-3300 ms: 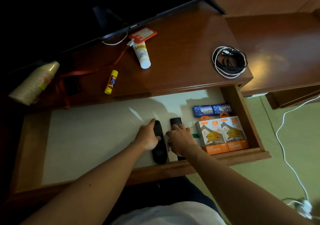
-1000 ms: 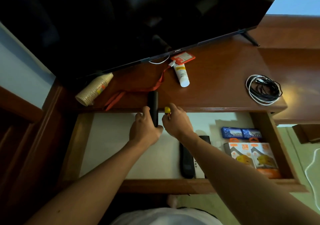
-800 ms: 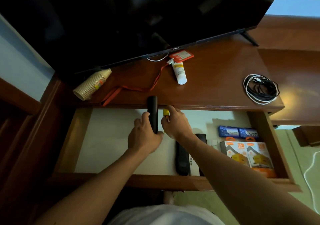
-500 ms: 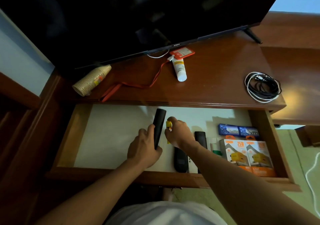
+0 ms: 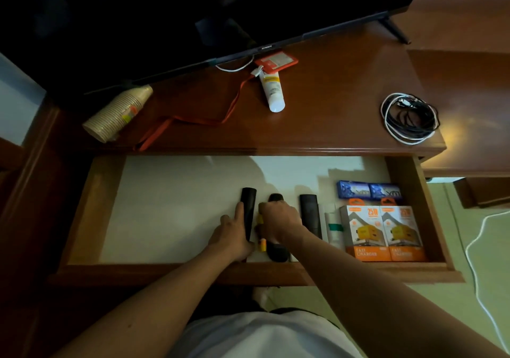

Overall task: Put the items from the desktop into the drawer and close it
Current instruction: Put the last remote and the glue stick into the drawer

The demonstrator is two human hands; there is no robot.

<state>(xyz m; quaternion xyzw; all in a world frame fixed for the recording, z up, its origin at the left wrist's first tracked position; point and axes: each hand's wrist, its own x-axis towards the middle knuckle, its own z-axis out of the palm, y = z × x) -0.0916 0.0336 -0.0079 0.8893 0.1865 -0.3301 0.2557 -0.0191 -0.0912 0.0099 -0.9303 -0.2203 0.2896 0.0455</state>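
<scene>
Holding one black tube (image 5: pixel 248 208) – left hand (image 5: pixel 231 236), two charger boxes (image 5: pixel 382 232)

Dim room; green floor (image 5: pixel 452 288); dark television (image 5: pixel 193 13); pale wall (image 5: pixel 16 104).

Wooden surface (image 5: pixel 331 87) beneath a television (image 5: pixel 193 13): cup stack (image 5: pixel 118 113) at nine o'clock; white tube (image 5: pixel 272 89) and red card holder (image 5: pixel 276 61) at twelve o'clock, orange lanyard (image 5: pixel 193 120) trailing leftward; coiled cables (image 5: pixel 409 118) at three o'clock.
</scene>
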